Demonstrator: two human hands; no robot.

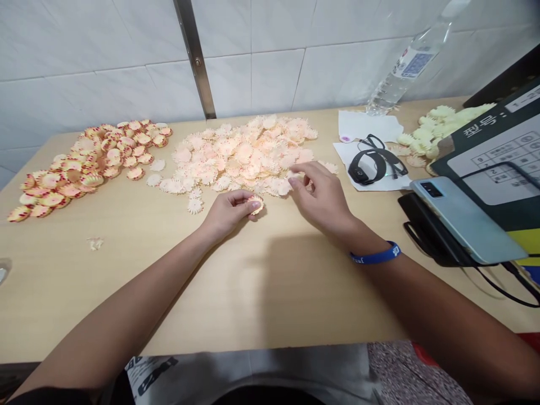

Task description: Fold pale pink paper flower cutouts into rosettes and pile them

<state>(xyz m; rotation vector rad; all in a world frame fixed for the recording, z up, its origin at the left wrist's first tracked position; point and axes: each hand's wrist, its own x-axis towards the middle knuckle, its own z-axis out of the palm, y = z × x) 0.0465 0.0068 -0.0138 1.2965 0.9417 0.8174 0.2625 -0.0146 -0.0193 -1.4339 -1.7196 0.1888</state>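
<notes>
My left hand [230, 212] is closed over the middle of the table. Between its thumb and fingers it pinches a small cupped, scalloped flower piece [256, 206] with a cream inside and a red-tinged edge. My right hand [321, 194], with a blue wristband [377, 254] at the wrist, reaches to the right front edge of a pile of pale pink flower-shaped pieces [244, 152]. Its thumb and forefinger are bent and apart, their tips beside the loose pieces. At the back left lies a heap of layered cream pieces with red edges [90, 160].
On the right are white papers [367, 125], glasses and a black wristwatch-like band [366, 167], a leaning water bottle [411, 64], pale green pieces [439, 126], and a phone [468, 216] against a dark box [502, 140]. A tiled wall [274, 67] bounds the table [202, 304] behind.
</notes>
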